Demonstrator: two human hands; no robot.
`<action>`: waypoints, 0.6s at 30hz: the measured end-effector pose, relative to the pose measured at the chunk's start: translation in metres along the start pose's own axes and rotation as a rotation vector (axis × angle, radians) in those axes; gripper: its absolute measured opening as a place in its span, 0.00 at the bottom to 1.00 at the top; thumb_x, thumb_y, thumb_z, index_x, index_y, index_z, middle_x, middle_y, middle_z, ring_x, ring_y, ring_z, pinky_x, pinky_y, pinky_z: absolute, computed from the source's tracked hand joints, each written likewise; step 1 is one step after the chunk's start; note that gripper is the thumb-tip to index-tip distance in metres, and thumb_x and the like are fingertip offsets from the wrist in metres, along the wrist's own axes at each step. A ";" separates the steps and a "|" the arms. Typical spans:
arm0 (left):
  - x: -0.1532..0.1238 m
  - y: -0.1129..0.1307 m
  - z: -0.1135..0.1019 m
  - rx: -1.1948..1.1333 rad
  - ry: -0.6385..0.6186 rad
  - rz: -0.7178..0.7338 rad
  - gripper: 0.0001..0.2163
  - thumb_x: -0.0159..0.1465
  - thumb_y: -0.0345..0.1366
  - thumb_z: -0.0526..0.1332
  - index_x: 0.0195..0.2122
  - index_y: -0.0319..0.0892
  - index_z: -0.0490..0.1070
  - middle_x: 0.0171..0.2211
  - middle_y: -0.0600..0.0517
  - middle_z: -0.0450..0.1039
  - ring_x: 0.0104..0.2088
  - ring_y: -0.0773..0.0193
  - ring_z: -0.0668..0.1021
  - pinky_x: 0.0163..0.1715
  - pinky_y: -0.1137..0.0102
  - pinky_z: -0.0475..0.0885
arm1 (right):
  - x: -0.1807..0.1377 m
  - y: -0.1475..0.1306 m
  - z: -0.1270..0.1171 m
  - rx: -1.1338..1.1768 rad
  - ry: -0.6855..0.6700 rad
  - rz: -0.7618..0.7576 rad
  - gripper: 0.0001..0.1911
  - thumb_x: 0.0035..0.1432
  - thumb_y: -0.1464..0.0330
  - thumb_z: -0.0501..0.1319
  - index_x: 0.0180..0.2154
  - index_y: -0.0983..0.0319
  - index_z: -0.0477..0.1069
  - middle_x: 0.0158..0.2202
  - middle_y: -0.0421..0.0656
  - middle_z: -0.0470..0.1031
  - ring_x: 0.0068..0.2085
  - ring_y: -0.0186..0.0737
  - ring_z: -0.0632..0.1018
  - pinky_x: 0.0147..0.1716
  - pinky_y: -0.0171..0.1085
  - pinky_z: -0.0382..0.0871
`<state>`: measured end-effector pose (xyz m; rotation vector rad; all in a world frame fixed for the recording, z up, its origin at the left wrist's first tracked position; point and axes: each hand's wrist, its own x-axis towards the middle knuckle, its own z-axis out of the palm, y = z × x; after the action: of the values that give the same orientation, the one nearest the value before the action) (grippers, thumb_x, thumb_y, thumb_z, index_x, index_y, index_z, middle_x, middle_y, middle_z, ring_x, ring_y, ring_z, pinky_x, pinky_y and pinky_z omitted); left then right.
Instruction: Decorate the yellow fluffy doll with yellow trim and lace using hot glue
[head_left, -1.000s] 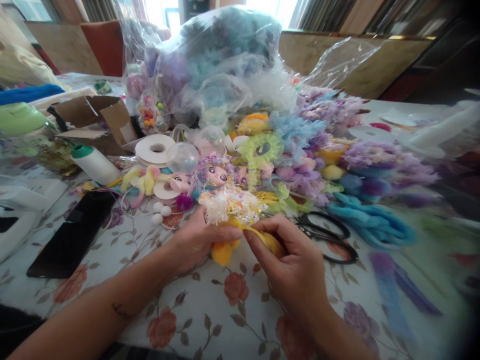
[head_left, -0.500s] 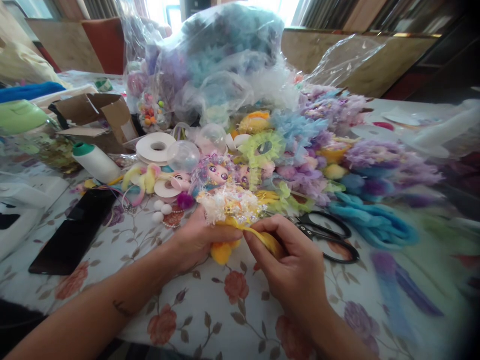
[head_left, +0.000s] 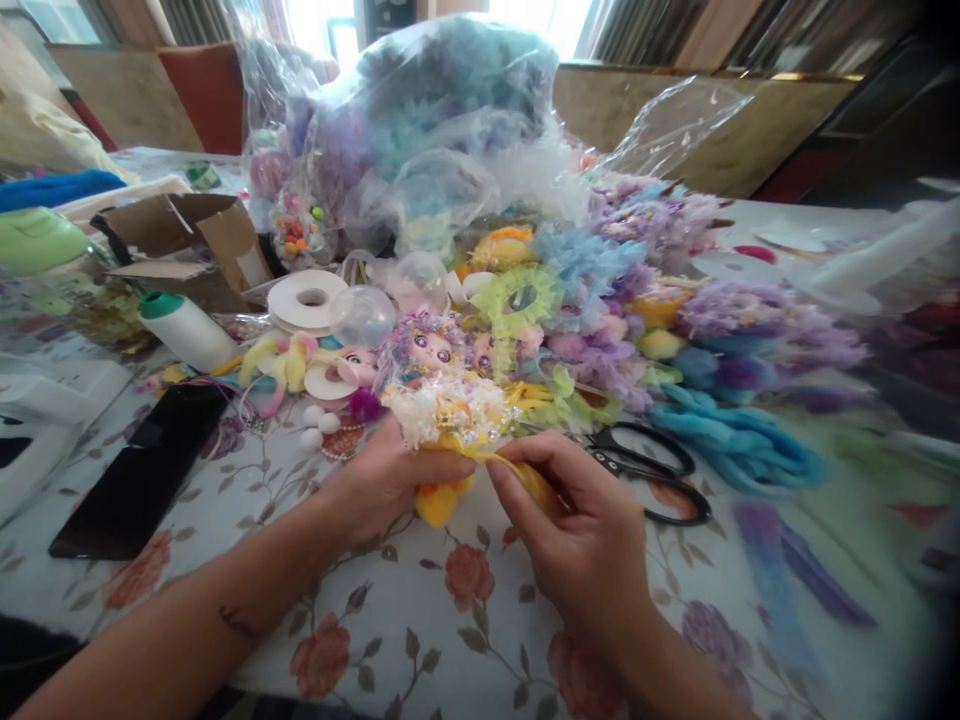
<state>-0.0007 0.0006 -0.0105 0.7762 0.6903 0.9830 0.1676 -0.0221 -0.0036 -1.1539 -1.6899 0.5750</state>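
My left hand (head_left: 390,475) is closed around a fluffy cream and yellow decorated piece (head_left: 450,408), with silvery beads or sequins along its edge. Below it hangs a yellow-orange pompom (head_left: 439,500). Between thumb and fingers, my right hand (head_left: 574,505) pinches a yellow ribbon (head_left: 529,478) that runs across to the piece at my left thumb. Part of the ribbon is hidden in the right palm. Black-handled scissors (head_left: 652,470) lie just beyond the right hand, and doll heads (head_left: 431,348) sit behind the piece.
On the left are a black phone (head_left: 142,475), a thread cone (head_left: 187,330), a ribbon spool (head_left: 307,300) and a cardboard box (head_left: 180,235). Clear bags (head_left: 450,100) of fluffy material stand at the back. Light-blue yarn (head_left: 742,435) and purple-blue strips (head_left: 795,580) lie right on the flowered tablecloth (head_left: 405,610).
The whole view has shifted slightly, so things appear a little farther left. Both hands keep their hold on the fluffy piece and ribbon, with almost no movement between them.
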 end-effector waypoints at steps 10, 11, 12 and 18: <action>0.000 0.000 -0.002 0.030 -0.025 -0.014 0.17 0.53 0.29 0.69 0.45 0.39 0.78 0.46 0.45 0.80 0.46 0.51 0.80 0.47 0.62 0.72 | -0.001 -0.006 -0.001 0.020 -0.004 0.022 0.05 0.61 0.69 0.62 0.31 0.58 0.72 0.28 0.39 0.73 0.30 0.38 0.77 0.32 0.37 0.75; 0.000 0.000 -0.002 0.030 -0.027 -0.020 0.17 0.53 0.29 0.69 0.45 0.39 0.78 0.46 0.45 0.80 0.46 0.51 0.80 0.47 0.62 0.73 | -0.001 -0.006 -0.001 0.021 -0.004 0.017 0.05 0.61 0.69 0.62 0.31 0.58 0.71 0.28 0.39 0.73 0.30 0.37 0.77 0.32 0.37 0.75; 0.000 0.000 -0.002 0.029 -0.026 -0.025 0.18 0.53 0.29 0.70 0.46 0.40 0.77 0.46 0.45 0.80 0.46 0.51 0.80 0.47 0.62 0.73 | 0.000 -0.005 -0.001 0.025 0.000 0.010 0.05 0.61 0.69 0.62 0.31 0.58 0.71 0.28 0.39 0.73 0.29 0.37 0.77 0.31 0.37 0.75; 0.000 0.000 0.002 0.013 0.003 -0.040 0.24 0.50 0.32 0.72 0.50 0.42 0.76 0.45 0.46 0.80 0.45 0.50 0.80 0.46 0.61 0.73 | 0.000 -0.003 -0.001 0.010 0.006 0.029 0.06 0.61 0.69 0.61 0.30 0.58 0.70 0.26 0.38 0.72 0.28 0.37 0.77 0.29 0.36 0.73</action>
<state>0.0008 0.0001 -0.0091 0.7695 0.7128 0.9447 0.1667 -0.0238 -0.0008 -1.1742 -1.6655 0.5967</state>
